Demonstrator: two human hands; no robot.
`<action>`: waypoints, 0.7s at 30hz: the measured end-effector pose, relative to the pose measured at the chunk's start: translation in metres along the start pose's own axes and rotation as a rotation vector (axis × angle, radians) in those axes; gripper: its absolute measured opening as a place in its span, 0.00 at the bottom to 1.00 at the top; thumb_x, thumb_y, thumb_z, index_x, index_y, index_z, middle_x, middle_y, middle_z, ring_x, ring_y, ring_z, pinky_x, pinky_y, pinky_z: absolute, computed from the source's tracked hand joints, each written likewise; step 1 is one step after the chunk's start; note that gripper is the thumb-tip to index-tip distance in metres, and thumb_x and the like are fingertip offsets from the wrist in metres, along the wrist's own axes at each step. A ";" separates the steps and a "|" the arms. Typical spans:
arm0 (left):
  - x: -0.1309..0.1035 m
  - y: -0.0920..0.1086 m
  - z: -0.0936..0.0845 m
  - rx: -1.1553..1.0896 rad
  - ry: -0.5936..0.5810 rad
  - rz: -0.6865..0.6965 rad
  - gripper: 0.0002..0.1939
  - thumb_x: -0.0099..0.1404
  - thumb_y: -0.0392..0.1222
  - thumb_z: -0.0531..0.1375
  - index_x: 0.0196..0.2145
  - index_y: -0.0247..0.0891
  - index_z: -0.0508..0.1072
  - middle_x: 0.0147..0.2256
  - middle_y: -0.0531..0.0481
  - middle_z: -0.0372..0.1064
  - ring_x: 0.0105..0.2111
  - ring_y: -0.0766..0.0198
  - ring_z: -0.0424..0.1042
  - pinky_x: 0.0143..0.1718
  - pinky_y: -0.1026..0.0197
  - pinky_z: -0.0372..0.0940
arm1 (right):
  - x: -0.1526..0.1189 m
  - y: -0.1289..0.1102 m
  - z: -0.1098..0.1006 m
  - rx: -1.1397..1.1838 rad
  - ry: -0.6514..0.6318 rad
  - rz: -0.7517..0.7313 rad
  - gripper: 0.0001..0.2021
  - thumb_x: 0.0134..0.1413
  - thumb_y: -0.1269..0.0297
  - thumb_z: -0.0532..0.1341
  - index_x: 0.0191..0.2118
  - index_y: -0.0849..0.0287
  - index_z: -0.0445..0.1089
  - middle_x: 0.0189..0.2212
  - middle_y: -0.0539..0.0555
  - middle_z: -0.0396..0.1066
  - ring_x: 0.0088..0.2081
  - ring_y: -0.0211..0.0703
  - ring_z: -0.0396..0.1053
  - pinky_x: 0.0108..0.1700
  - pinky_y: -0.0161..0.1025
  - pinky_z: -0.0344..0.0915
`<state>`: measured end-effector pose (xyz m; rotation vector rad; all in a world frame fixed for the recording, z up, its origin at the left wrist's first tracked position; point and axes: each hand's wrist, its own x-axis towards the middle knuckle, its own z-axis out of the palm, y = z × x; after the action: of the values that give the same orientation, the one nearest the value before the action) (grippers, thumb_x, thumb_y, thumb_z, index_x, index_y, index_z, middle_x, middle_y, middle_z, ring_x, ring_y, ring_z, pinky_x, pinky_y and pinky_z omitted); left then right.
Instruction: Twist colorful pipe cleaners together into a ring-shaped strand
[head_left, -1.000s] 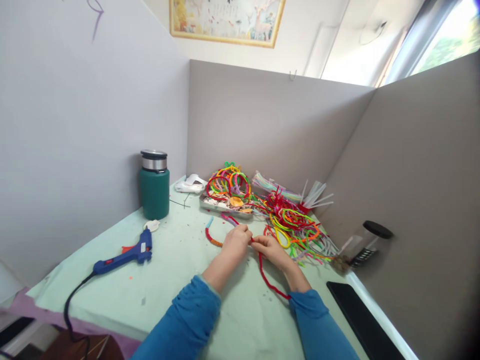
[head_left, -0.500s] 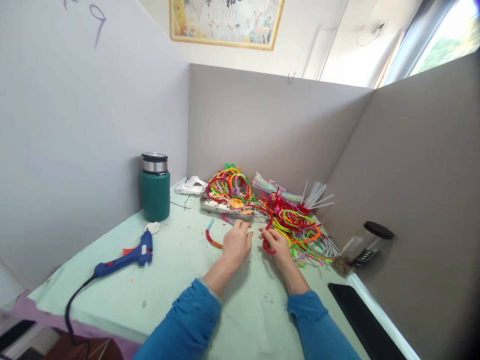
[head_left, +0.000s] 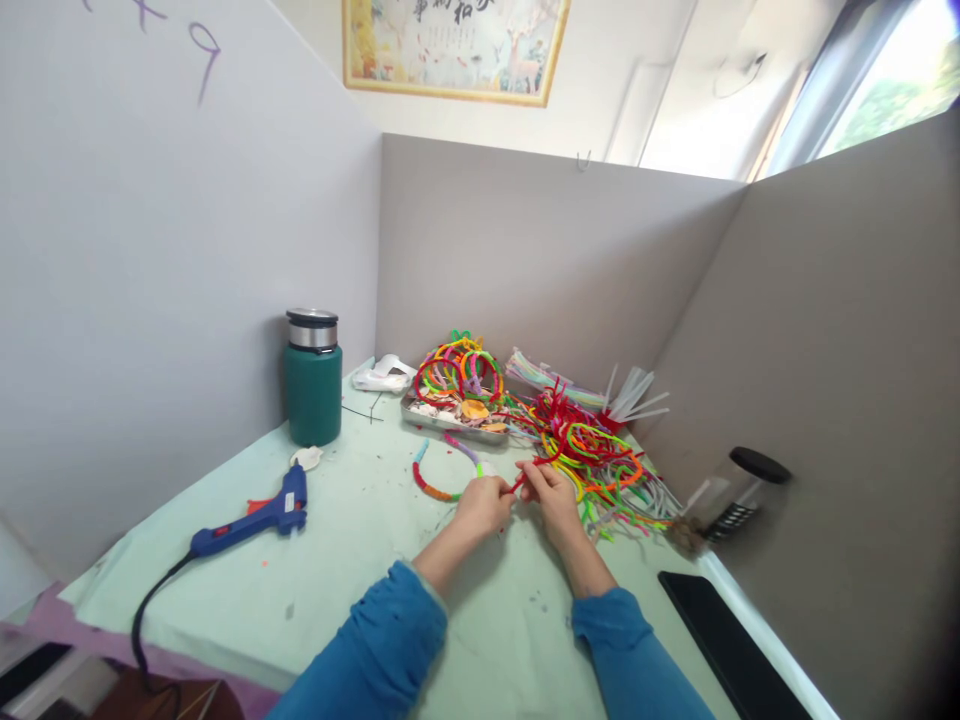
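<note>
Both hands pinch a red fuzzy stem point(head_left: 551, 459) above the middle of the table. My left hand point(head_left: 482, 506) is closed on its lower left end. Just to the right, my right hand point(head_left: 553, 500) grips it with thumb and fingers, and the free part runs up toward the colourful pile. Beside my left hand lies a multicoloured ring point(head_left: 429, 488) in blue, red, orange and purple sections, partly covered by that hand. A metal tray point(head_left: 457, 429) behind it carries colourful rings and small cut pieces.
A blue glue gun point(head_left: 251, 522) with a cord and a green bottle point(head_left: 313, 395) stand left. Tangled fuzzy stems point(head_left: 592, 450) fill the back right. A clear jar point(head_left: 739, 492) and a black phone-like slab point(head_left: 724, 640) are on the right. Grey partitions surround the table.
My left hand has moved right and slightly down and has taken hold of the red stem. The stem, earlier curled at my right hand, now stretches between both hands. More of the ring shows.
</note>
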<state>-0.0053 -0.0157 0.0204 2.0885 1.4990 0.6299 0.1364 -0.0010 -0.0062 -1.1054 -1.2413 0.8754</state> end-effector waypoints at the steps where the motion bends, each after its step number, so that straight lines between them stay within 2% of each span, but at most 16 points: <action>1: -0.001 0.001 0.000 0.005 -0.010 0.024 0.13 0.60 0.41 0.52 0.34 0.37 0.76 0.33 0.45 0.74 0.34 0.61 0.71 0.34 0.64 0.59 | 0.001 0.001 -0.001 -0.010 0.010 -0.004 0.22 0.46 0.45 0.61 0.34 0.61 0.74 0.18 0.51 0.65 0.20 0.38 0.61 0.24 0.36 0.59; 7: -0.005 0.008 -0.005 -0.094 -0.146 0.189 0.13 0.60 0.39 0.52 0.33 0.36 0.75 0.25 0.51 0.72 0.27 0.66 0.67 0.31 0.67 0.58 | 0.004 0.008 -0.007 0.040 0.015 -0.002 0.20 0.44 0.46 0.62 0.31 0.62 0.74 0.17 0.49 0.64 0.18 0.35 0.58 0.22 0.35 0.56; 9: -0.004 0.007 -0.005 -0.157 -0.161 0.169 0.13 0.60 0.40 0.51 0.32 0.34 0.75 0.24 0.51 0.71 0.25 0.67 0.66 0.29 0.67 0.58 | 0.004 0.009 -0.008 0.047 0.029 -0.006 0.20 0.44 0.47 0.62 0.30 0.63 0.74 0.15 0.48 0.63 0.17 0.35 0.57 0.22 0.34 0.54; 12: -0.001 0.002 -0.002 -0.216 -0.122 0.097 0.15 0.60 0.41 0.51 0.31 0.34 0.76 0.23 0.51 0.71 0.23 0.67 0.65 0.28 0.66 0.57 | 0.005 0.009 -0.011 0.034 0.095 -0.047 0.20 0.46 0.47 0.62 0.30 0.63 0.74 0.12 0.47 0.61 0.17 0.35 0.56 0.22 0.34 0.53; 16: 0.001 0.001 -0.001 -0.190 -0.065 0.080 0.14 0.58 0.42 0.52 0.27 0.34 0.75 0.21 0.50 0.69 0.23 0.66 0.65 0.28 0.66 0.56 | 0.005 0.008 -0.012 0.040 0.119 -0.091 0.18 0.47 0.49 0.61 0.30 0.62 0.74 0.12 0.47 0.61 0.17 0.34 0.57 0.22 0.34 0.53; 19: -0.001 0.004 -0.002 -0.219 -0.134 0.164 0.13 0.58 0.42 0.53 0.25 0.34 0.74 0.19 0.52 0.67 0.23 0.67 0.64 0.28 0.67 0.56 | 0.005 0.009 -0.013 0.067 0.087 -0.066 0.18 0.46 0.49 0.62 0.29 0.62 0.74 0.15 0.48 0.65 0.17 0.34 0.58 0.22 0.34 0.53; 21: -0.001 0.005 -0.002 -0.251 -0.174 0.171 0.14 0.58 0.43 0.53 0.25 0.34 0.74 0.18 0.52 0.67 0.23 0.67 0.64 0.28 0.67 0.56 | 0.005 0.010 -0.014 0.072 0.082 -0.059 0.18 0.46 0.49 0.62 0.29 0.62 0.74 0.17 0.49 0.66 0.17 0.33 0.58 0.22 0.34 0.53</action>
<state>-0.0033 -0.0175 0.0252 2.0306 1.0944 0.6445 0.1517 0.0045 -0.0139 -1.0320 -1.1600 0.8158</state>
